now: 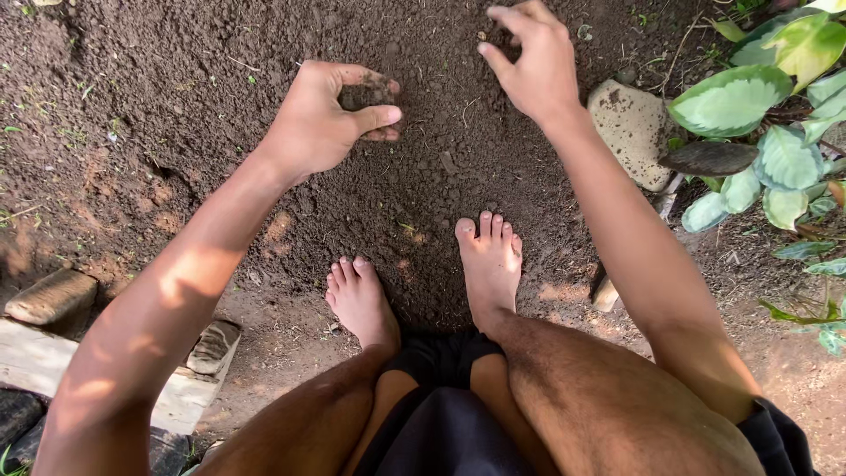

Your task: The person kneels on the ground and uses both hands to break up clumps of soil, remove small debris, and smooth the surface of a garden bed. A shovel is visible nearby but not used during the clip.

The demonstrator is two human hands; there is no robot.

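Both hands' fingertips blur into dark soil (220, 115); left hand (322, 119), right hand (533, 62).

A pale stone (633, 130) lies at the bed's right edge, touching a plant (775, 132) with green-and-cream leaves. At the lower left, small stones (53, 295) rest beside a wooden plank (35, 361).

Bare arms, bare feet (489, 264), dark shorts (441, 423) worn.
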